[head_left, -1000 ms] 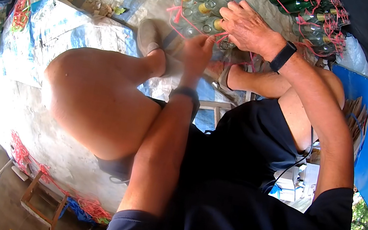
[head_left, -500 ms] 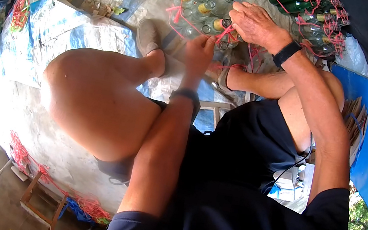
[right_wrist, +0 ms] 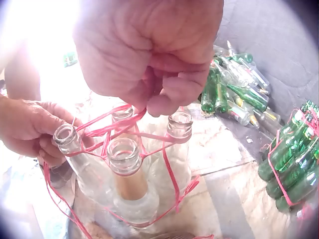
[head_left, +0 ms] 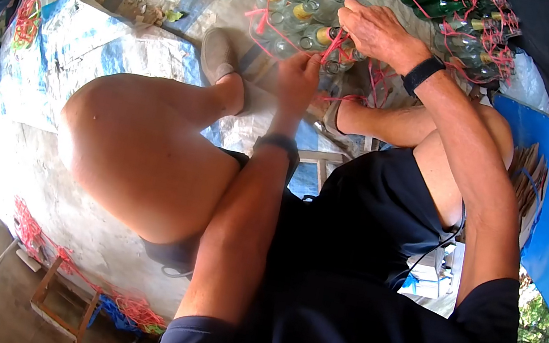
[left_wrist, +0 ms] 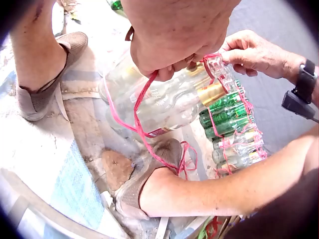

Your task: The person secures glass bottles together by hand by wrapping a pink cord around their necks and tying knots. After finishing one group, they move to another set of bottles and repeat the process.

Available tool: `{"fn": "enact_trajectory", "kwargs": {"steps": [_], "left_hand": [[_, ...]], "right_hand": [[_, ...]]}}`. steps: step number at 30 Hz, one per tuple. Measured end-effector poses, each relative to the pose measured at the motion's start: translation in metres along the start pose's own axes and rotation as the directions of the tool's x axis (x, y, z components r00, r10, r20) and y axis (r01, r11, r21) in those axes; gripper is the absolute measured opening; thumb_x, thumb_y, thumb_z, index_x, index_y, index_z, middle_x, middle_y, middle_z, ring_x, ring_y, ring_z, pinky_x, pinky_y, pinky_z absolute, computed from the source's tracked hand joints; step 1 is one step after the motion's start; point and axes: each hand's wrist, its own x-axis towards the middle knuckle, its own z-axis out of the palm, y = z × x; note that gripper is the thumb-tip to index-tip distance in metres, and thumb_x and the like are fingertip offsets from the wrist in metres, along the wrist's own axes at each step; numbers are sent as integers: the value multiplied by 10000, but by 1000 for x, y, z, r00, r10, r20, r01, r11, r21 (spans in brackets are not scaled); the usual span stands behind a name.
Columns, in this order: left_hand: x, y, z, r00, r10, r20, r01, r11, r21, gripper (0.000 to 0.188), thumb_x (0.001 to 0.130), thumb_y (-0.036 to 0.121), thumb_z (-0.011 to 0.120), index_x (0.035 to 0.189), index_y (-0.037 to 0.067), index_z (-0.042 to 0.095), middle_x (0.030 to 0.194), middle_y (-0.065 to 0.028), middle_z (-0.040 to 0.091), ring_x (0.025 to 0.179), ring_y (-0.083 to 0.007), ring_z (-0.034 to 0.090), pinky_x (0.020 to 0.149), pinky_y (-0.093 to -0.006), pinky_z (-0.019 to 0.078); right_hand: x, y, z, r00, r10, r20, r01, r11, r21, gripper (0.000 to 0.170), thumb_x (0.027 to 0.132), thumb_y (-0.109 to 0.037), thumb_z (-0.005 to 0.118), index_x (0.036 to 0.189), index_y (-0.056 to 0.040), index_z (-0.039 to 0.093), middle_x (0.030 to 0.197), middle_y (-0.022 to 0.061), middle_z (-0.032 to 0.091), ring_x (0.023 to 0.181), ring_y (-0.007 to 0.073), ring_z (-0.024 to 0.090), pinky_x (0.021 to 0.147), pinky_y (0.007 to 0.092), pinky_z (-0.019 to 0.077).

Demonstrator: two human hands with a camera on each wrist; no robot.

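Right grip (right_wrist: pixel 149 55) on twine (right_wrist: pixel 108 128) above bottles (right_wrist: pixel 134 199)

Left arm (head_left: pixel 239 228): one, bare below a short dark sleeve; reaches forward from your body, nearly straight, inside your bent left knee.
Left wrist (head_left: pixel 278 144): one, banded in black, in line with your forearm.
Bare left hand (head_left: pixel 298 76): one, closed; fingers curled under in a pinching hold, lower than your other hand in the head view.
Right arm (head_left: pixel 487 172): one, bare below a short dark sleeve; bent, elbow out to your right, forearm angled inward.
Right wrist (head_left: pixel 422 75): one, banded in black.
Bare right hand (head_left: pixel 379 36): one, back uppermost; thumb and fingertips pinched, other fingers curled, near your left hand.
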Motion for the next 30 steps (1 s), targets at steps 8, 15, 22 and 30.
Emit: {"fn": "enact_trajectory", "kwargs": {"steps": [8, 15, 22, 30], "left_hand": [[2, -12, 7, 999, 45, -11, -45, 998, -39, 216, 958, 152, 660, 988, -42, 750, 738, 34, 651, 653, -38, 527, 573, -261, 443], [2, -16, 10, 1000, 2, -23, -4, 993, -117, 189, 947, 151, 659, 979, -2, 766, 678, -90, 695, 587, -141, 628, 567, -324, 487], [-1, -4, 2, 997, -68, -31, 66, 995, -78, 209, 919, 158, 668, 980, -15, 769, 684, -123, 710, 625, -167, 694, 598, -354, 529], [6, -10, -9, 1000, 5, -31, -5, 1000, 3, 172, 895, 105, 709, 938, -48, 772, 737, 35, 673, 658, -32, 550, 578, -226, 437]], "right_hand": [[10, 5, 9, 999, 24, -32, -20, 991, 130, 57, 897, -69, 562, 868, -36, 527, 897, 150, 565, 810, 405, 611, 683, 500, 475], [24, 7, 21, 999, 23, -37, -14, 971, 240, 92, 916, -100, 557, 854, -37, 581, 822, 164, 631, 815, 376, 636, 699, 475, 489], [38, -1, -2, 904, 205, 376, -391, 751, 532, 120, 860, -50, 561, 875, 23, 655, 621, 154, 643, 427, 230, 633, 479, 393, 503], [24, -2, 8, 874, 285, 393, -483, 593, 644, 208, 869, -64, 524, 936, 60, 677, 638, 134, 652, 450, 189, 634, 409, 325, 460]]}}
